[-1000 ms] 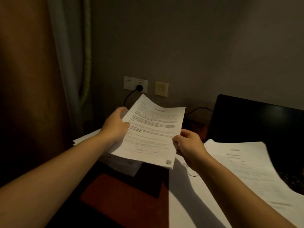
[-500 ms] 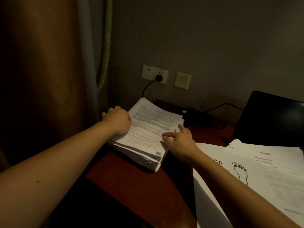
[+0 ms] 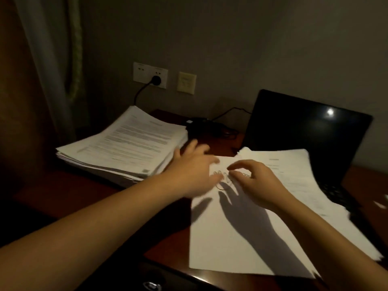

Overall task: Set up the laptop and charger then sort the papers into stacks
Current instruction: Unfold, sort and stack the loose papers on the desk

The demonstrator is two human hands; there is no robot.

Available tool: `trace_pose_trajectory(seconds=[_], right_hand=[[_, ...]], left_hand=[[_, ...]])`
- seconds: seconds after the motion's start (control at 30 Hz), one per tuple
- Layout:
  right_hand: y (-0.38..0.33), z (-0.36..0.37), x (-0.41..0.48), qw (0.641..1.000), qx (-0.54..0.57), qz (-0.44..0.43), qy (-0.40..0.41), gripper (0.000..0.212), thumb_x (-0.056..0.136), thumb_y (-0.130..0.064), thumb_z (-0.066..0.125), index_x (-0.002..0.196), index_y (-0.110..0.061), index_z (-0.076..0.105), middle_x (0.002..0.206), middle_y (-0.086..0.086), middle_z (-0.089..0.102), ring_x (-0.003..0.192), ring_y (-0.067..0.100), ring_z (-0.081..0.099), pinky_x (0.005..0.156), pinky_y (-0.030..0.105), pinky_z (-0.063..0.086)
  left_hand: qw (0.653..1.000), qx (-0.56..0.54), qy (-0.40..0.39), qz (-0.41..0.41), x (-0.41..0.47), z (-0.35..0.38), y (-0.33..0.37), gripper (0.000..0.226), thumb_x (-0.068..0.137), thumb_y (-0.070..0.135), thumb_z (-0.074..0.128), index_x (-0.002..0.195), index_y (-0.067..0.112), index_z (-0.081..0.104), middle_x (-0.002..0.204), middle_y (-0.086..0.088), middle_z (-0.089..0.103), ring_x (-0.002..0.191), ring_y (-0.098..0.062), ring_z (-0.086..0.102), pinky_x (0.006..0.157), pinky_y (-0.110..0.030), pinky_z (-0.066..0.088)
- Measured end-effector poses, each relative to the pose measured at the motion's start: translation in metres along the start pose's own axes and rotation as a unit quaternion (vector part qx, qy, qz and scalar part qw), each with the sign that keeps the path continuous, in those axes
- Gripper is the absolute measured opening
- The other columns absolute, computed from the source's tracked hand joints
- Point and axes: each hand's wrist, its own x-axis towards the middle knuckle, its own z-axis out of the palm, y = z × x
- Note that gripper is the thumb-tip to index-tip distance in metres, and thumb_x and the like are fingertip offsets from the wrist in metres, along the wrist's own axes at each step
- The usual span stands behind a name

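1. The loose papers (image 3: 298,185) lie fanned out just in front of the laptop (image 3: 304,131), with their far edge over its keyboard. The top sheet (image 3: 220,248) bears a line drawing.
2. The left hand (image 3: 193,171) is blurred and spread, with its fingers straight at that sheet's left edge. The right hand (image 3: 256,181) has curled fingers, thumb and forefinger close together over the drawing. I cannot tell whether they pinch the paper.
3. A tall stack (image 3: 126,148) sits on the desk (image 3: 94,192), well left of the laptop. The charger (image 3: 201,122) lies between the two, plugged into the socket (image 3: 150,74).
4. Likely risks:
   - A quick lift could drag several sheets at once.
   - It could also slide the fanned pile against the laptop screen or off the desk's near edge.
   - A careless drop could skew the tall stack.
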Motion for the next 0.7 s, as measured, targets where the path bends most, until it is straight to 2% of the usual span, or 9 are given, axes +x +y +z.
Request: trace_pose_trajectory(seconds=[0.1,0.17,0.23,0.3,0.43,0.47,0.57,0.63,0.7], right_hand=[[0.043,-0.030,-0.035,0.998,0.022,0.059,0.023,0.021,0.099,-0.030,0.060,0.116,-0.024,0.070,0.121,-0.007,0.068,0.110,0.008,0.060,0.094,0.028,0.048],[0.065,-0.045,-0.059,0.992,0.056,0.110,0.037,0.017,0.097,-0.029,0.064,0.113,-0.026,0.070,0.114,-0.009,0.070,0.105,0.009,0.066,0.088,0.029,0.054],[0.081,-0.054,-0.080,0.980,0.116,0.157,0.045,0.014,0.095,-0.024,0.067,0.109,-0.025,0.071,0.110,-0.007,0.071,0.094,0.010,0.071,0.080,0.025,0.057],[0.090,-0.060,-0.097,0.961,0.195,0.190,0.042,0.016,0.094,-0.018,0.069,0.109,-0.021,0.070,0.107,0.001,0.071,0.083,0.016,0.074,0.074,0.026,0.061],[0.096,-0.068,-0.116,0.929,0.287,0.231,-0.006,0.037,0.089,-0.013,0.073,0.123,-0.021,0.062,0.110,0.005,0.070,0.080,0.021,0.075,0.069,0.030,0.061],[0.096,-0.068,-0.117,0.927,0.291,0.237,-0.022,0.044,0.088,-0.013,0.074,0.127,-0.024,0.059,0.106,0.004,0.071,0.079,0.023,0.075,0.068,0.030,0.061],[0.091,-0.064,-0.117,0.931,0.284,0.222,-0.061,0.068,0.085,-0.008,0.077,0.140,-0.033,0.046,0.073,0.001,0.073,0.065,0.021,0.068,0.065,0.030,0.059],[0.090,-0.059,-0.116,0.931,0.296,0.208,-0.039,0.080,0.085,0.000,0.075,0.148,-0.033,0.037,0.069,0.002,0.074,0.058,0.020,0.066,0.057,0.025,0.055],[0.091,-0.058,-0.116,0.921,0.326,0.213,0.005,0.082,0.085,0.001,0.074,0.150,-0.031,0.036,0.069,0.002,0.074,0.055,0.018,0.068,0.051,0.021,0.053]], left_hand=[[0.989,-0.008,-0.127,0.070,-0.024,0.038,0.034,0.065,0.093,0.071,0.038,0.152,0.047,0.022,0.167,0.008,0.001,0.152,-0.020,-0.014,0.119,-0.061,-0.009],[0.984,0.005,-0.154,0.086,-0.032,0.059,0.044,0.070,0.093,0.075,0.032,0.153,0.050,0.009,0.167,0.008,-0.010,0.151,-0.019,-0.020,0.119,-0.059,-0.011],[0.987,0.016,-0.138,0.085,-0.029,0.072,0.048,0.071,0.093,0.076,0.026,0.154,0.050,-0.001,0.166,0.007,-0.018,0.150,-0.018,-0.023,0.120,-0.057,-0.012],[0.989,0.027,-0.118,0.081,-0.020,0.079,0.049,0.071,0.093,0.076,0.020,0.154,0.049,-0.005,0.165,0.006,-0.020,0.150,-0.018,-0.024,0.120,-0.056,-0.011],[0.991,0.037,-0.103,0.073,-0.004,0.085,0.053,0.073,0.090,0.077,0.014,0.154,0.048,-0.005,0.165,0.006,-0.019,0.151,-0.017,-0.023,0.120,-0.056,-0.011],[0.991,0.036,-0.102,0.073,-0.002,0.085,0.055,0.074,0.089,0.078,0.013,0.154,0.049,-0.004,0.165,0.006,-0.018,0.151,-0.017,-0.022,0.120,-0.056,-0.011],[0.991,0.020,-0.102,0.080,0.000,0.084,0.061,0.080,0.083,0.084,0.009,0.155,0.048,-0.001,0.166,0.007,-0.016,0.150,-0.014,-0.023,0.120,-0.055,-0.012],[0.991,0.018,-0.089,0.098,-0.005,0.079,0.070,0.089,0.078,0.090,0.004,0.155,0.047,0.001,0.166,0.010,-0.013,0.149,-0.011,-0.023,0.120,-0.054,-0.014],[0.987,0.031,-0.077,0.137,-0.014,0.074,0.087,0.093,0.075,0.092,0.007,0.155,0.045,-0.001,0.164,0.015,-0.014,0.148,-0.007,-0.025,0.121,-0.051,-0.015]])
